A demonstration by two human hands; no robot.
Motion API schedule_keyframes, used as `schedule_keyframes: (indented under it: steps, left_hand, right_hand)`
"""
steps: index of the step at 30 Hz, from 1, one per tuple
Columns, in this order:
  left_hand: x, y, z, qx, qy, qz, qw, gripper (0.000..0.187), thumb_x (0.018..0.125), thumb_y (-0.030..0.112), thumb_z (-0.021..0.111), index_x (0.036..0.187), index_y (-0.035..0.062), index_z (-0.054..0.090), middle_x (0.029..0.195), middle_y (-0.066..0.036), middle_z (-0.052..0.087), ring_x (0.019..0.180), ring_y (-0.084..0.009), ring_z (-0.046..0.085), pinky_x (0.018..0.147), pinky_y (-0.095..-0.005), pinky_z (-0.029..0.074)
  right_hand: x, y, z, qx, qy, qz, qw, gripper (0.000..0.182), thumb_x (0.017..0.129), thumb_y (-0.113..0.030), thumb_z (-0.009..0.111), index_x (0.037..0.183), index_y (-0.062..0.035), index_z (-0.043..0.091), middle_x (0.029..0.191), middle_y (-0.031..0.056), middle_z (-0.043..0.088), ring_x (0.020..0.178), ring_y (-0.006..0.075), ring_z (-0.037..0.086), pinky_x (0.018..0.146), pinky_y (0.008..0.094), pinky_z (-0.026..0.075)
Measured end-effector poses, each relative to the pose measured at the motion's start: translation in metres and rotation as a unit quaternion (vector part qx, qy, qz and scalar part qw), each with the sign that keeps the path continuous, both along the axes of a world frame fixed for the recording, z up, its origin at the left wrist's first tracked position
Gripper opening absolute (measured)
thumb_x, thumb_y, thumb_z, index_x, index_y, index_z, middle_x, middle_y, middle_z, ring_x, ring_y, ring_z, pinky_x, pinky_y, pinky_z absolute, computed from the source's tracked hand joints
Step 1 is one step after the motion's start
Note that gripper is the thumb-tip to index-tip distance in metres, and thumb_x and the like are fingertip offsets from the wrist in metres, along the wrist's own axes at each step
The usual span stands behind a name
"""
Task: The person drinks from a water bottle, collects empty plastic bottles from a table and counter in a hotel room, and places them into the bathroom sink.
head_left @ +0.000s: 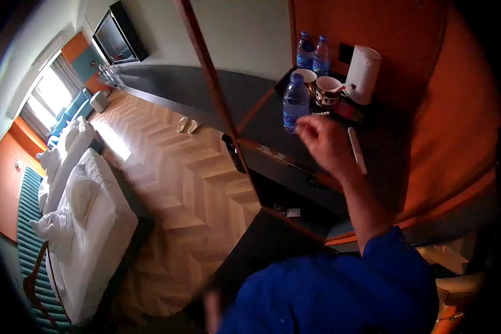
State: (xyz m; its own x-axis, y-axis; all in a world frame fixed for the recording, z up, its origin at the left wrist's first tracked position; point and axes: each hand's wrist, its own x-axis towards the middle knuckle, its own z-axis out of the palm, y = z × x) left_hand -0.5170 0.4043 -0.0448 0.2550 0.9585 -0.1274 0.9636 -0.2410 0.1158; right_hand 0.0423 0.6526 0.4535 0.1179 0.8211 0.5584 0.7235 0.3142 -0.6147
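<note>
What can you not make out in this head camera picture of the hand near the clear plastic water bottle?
- Raised hand: motion blur, so its grip and which hand it is are unclear.
- Clear plastic water bottle: label too small to read.
- Patterned ceramic cups: contents hidden by the angle.
- White electric kettle: its base sits in shadow.
- Other hand: outside the picture.

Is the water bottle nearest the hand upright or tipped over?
Upright: the water bottle stands on the dark desk with its blue cap on top, beside the right hand.
</note>
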Motion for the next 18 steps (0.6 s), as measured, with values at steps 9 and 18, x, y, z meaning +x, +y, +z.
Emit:
schedule_keyframes:
  steps: [9,18]
  left_hand:
    - [0.029,0.179,0.097,-0.189,-0.564,0.488,0.639,0.03,0.082,0.025,0.067,0.095,-0.0016,0.064,0.089,-0.012,0.066,0.08,-0.0197,0.064,0.07,-0.0322,0.051]
    - [0.024,0.171,0.031,-0.154,-0.316,0.417,0.839,0.036,0.083,0.034,0.063,0.092,-0.0001,0.067,0.084,-0.009,0.067,0.077,-0.019,0.062,0.07,-0.0315,0.049]
  right_hand:
    - [0.018,0.106,0.038,-0.095,-0.236,-0.253,0.934,0.051,0.083,-0.044,0.058,0.117,-0.0067,0.055,0.102,0.0187,0.062,0.096,0.0359,0.059,0.081,0.0412,0.046]
    - [0.031,0.12,0.013,-0.094,-0.211,-0.219,0.948,0.038,0.09,-0.032,0.052,0.116,-0.0039,0.05,0.103,0.0174,0.063,0.09,0.0336,0.061,0.076,0.0413,0.047]
